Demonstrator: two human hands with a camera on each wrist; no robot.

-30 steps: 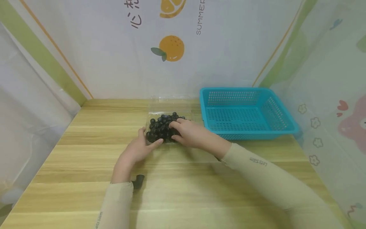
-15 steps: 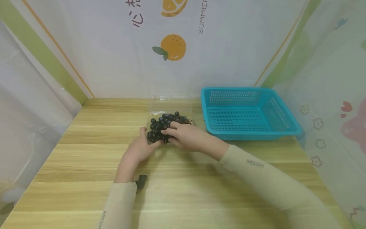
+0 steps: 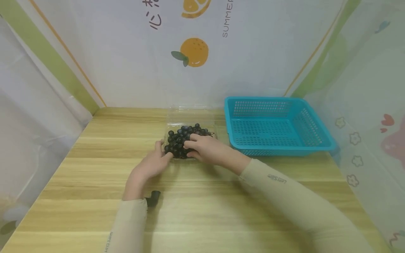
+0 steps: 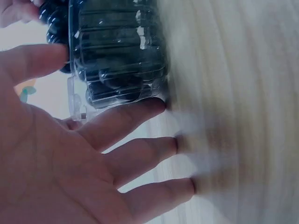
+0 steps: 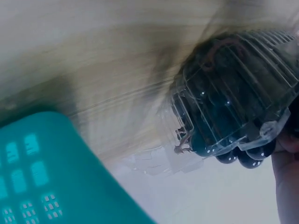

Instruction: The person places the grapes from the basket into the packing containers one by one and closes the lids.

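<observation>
Dark grapes (image 3: 177,142) fill an open clear plastic box (image 4: 117,46) on the table; a stem (image 5: 184,140) shows at its right end. In the head view my left hand (image 3: 155,161) is at the box's left end. The left wrist view shows its fingers spread and nearly straight, the index finger against the wall, the thumb by the rim, other fingertips on the tabletop. My right hand (image 3: 209,149) reaches over the right part of the grapes, its fingers and thumb curled onto them. Grapes hide some of its fingertips.
A blue plastic basket (image 3: 262,133) with nothing in it stands right of the box. The box's clear lid (image 3: 190,114) is raised at the back, near the printed curtain (image 3: 126,70). A black object (image 3: 153,198) shows beside the left wrist on the wooden table (image 3: 221,211).
My right hand has shifted slightly left and settled onto the grapes. The left thumb has drawn back from the front of the box. The head view has shifted a little.
</observation>
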